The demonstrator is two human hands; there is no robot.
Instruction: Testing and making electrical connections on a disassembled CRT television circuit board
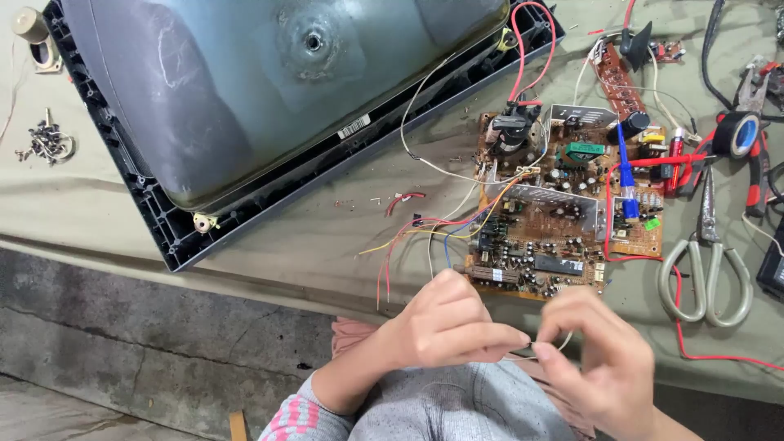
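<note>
Pinching a thin pale wire point(545, 349) between them, left hand point(445, 327) and right hand point(604, 359) each grip it tight, circuit board point(563, 208) already out of the opened television shell point(269, 106) on the bench point(286, 245).

my left hand point(445, 322) and right hand point(608, 359) are bare, no rings; my grey sleeve point(306, 412) has a pink pattern.

Both hands point(523, 347) low, close together — fingers point(508, 336) pinched, tips nearly meeting.
</note>
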